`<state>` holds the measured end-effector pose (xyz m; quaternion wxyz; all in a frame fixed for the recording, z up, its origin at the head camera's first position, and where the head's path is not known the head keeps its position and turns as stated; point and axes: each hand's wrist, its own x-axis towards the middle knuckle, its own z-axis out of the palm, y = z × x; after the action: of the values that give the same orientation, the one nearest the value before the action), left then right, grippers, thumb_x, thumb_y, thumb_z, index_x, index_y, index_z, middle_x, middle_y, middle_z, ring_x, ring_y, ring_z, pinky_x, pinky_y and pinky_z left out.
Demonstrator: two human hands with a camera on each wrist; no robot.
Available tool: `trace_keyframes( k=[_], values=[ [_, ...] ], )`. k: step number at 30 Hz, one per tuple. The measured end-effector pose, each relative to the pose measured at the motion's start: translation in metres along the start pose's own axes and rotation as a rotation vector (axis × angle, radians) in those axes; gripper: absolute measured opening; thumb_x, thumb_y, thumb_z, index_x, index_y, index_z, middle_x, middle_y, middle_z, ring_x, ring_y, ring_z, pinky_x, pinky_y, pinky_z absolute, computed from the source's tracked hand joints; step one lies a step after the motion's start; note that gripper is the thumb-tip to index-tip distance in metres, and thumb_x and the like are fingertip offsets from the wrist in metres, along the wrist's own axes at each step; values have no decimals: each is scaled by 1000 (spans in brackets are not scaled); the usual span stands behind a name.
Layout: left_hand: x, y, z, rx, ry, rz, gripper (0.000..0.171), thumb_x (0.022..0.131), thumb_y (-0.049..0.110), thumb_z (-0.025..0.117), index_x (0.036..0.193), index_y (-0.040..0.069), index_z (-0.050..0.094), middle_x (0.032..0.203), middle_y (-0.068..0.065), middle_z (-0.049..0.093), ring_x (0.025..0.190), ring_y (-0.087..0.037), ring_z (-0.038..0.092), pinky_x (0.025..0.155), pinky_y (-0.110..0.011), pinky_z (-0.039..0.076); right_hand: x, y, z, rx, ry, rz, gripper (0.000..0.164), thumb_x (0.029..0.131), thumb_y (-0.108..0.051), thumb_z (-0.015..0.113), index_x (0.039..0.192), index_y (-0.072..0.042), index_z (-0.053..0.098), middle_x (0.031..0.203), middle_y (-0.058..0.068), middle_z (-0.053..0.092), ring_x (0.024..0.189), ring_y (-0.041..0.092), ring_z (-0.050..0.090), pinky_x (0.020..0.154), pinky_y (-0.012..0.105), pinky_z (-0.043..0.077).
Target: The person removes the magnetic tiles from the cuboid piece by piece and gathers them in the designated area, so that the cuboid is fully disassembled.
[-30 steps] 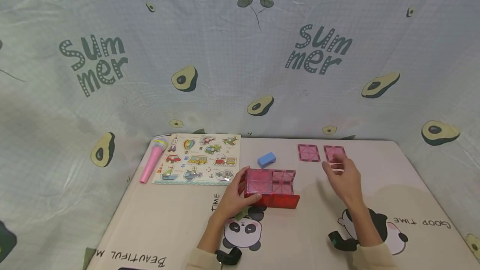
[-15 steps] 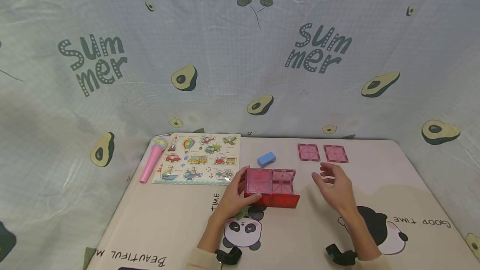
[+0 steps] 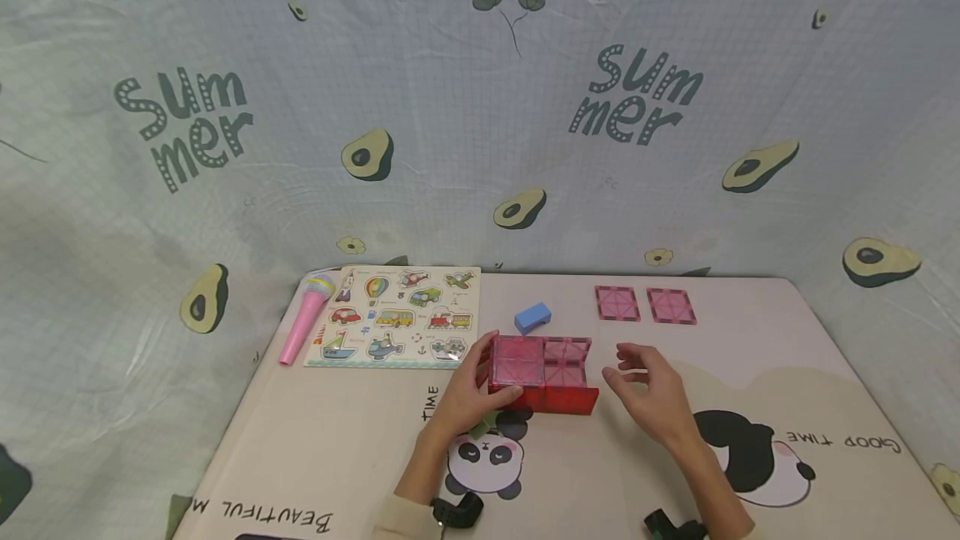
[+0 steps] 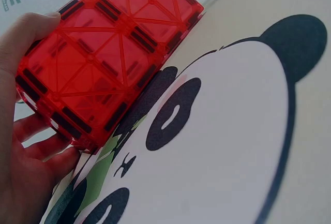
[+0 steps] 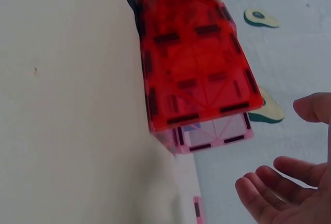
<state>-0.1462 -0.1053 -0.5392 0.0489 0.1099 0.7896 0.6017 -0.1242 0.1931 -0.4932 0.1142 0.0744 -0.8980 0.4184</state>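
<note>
A box-like structure of translucent red and pink magnetic tiles (image 3: 519, 361) stands on the table. Its left part is covered on top, while the right part has no top and no right side. My left hand (image 3: 463, 403) grips the structure's left end, thumb against the red front wall (image 4: 93, 63) and the other fingers behind. To the right of the structure, a short gap away, my right hand (image 3: 651, 394) hovers with relaxed, slightly bent fingers and nothing in them. In the right wrist view its fingers (image 5: 269, 190) are spread from the thumb near the structure's uncovered end.
Two flat pink magnetic tiles, one (image 3: 617, 304) left of the other (image 3: 671, 307), lie at the back right. Behind the structure is a blue block (image 3: 533, 319). A picture puzzle board (image 3: 397, 332) and a pink toy microphone (image 3: 303, 323) lie at the back left.
My right hand has moved left and toward me, away from the flat pink tiles and nearer the structure. My left hand and the structure have stayed in place.
</note>
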Motion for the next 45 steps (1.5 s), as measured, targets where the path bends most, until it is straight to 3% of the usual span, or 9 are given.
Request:
trace_keyframes(
  k=[4,9,18,25,31,45],
  values=[
    [0,0,0,-3,0,1,91,80,38,82,155,31,30,153,0,45,145,-25,42,118,-44,39,-3,-3,6,10,-16,-38,46,91,-23,73,129,-2,58,118,14,68,100,23,67,86,24,60],
    [0,0,0,-7,-3,8,92,80,38,81,156,25,30,153,-1,45,145,-26,42,118,-45,39,-6,-5,12,33,-51,-73,45,89,-20,74,127,-1,60,116,14,69,95,21,67,84,22,60],
    [1,-1,-1,-5,-2,8,93,80,38,81,156,23,29,153,-1,45,145,-27,42,117,-45,39,-10,-6,22,11,-123,-42,49,84,-23,80,124,-2,62,108,8,70,90,17,67,81,23,61],
    [1,0,-1,-1,1,9,92,80,39,81,156,26,30,153,-1,45,145,-26,42,118,-45,39,-11,-4,28,12,-160,-18,42,79,-20,83,114,-2,66,89,0,67,78,11,64,74,23,60],
    [1,-1,-1,0,3,9,90,80,39,81,155,30,31,153,-1,45,145,-25,43,118,-44,39,-12,-3,30,-27,-199,22,37,80,-21,83,109,-6,66,89,-1,67,77,9,62,74,20,59],
    [0,2,-1,-20,-4,15,90,81,38,81,155,31,30,153,-3,45,145,-28,43,117,-45,40,-14,0,33,-98,-211,15,26,79,-16,84,98,-10,66,81,-5,62,74,7,55,67,19,52]
  ],
)
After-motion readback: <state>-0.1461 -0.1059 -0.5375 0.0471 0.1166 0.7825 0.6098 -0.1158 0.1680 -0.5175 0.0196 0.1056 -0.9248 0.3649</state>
